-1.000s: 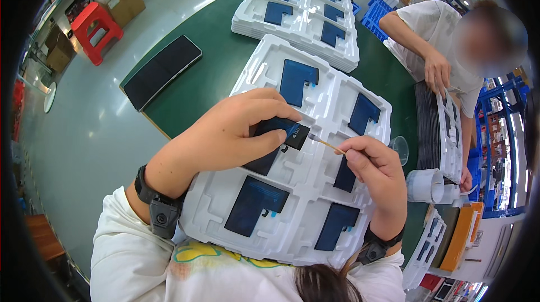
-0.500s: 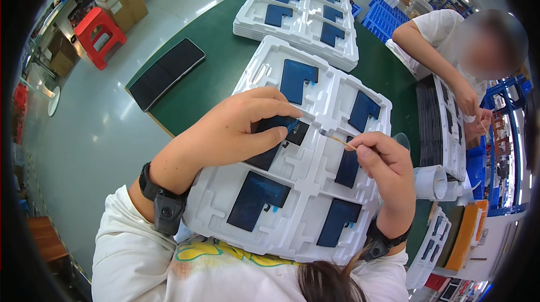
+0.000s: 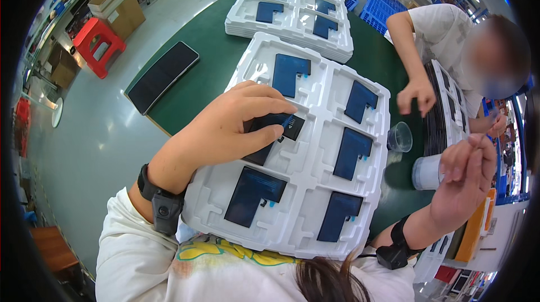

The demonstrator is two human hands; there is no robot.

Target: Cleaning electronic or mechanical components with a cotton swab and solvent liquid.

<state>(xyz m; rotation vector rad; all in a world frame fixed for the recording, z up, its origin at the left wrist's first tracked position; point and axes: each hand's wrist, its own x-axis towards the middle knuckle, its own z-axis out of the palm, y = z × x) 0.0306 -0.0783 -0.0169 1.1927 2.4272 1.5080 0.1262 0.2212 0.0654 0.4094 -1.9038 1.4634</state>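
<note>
A white molded tray (image 3: pixel 306 175) lies in front of me, with several flat, L-shaped dark blue pieces (image 3: pixel 256 196) that look like battery packs in its pockets. My left hand (image 3: pixel 233 125) rests over the piece in the left middle pocket. Its thumb and forefinger pinch a blue film (image 3: pixel 289 118) lifted at that piece's edge, where a black part shows beside the fingertips. To the right of the tray, my right hand (image 3: pixel 469 164) is raised by a white tub (image 3: pixel 427 172). Its fingers are pinched together and blurred; the thin swab between them barely shows.
A clear cup (image 3: pixel 399 137) stands right of the tray. Stacked white trays (image 3: pixel 298 37) lie behind it, and a black phone (image 3: pixel 163 77) lies at the left on the green table (image 3: pixel 216 32). A co-worker's hand (image 3: pixel 416 97) hovers at the right beside another tray stack (image 3: pixel 444 111).
My right hand has swung away from the tray, rightward to the white tub, with the swab. My left hand stays on the same piece. The co-worker's hand has moved toward the table.
</note>
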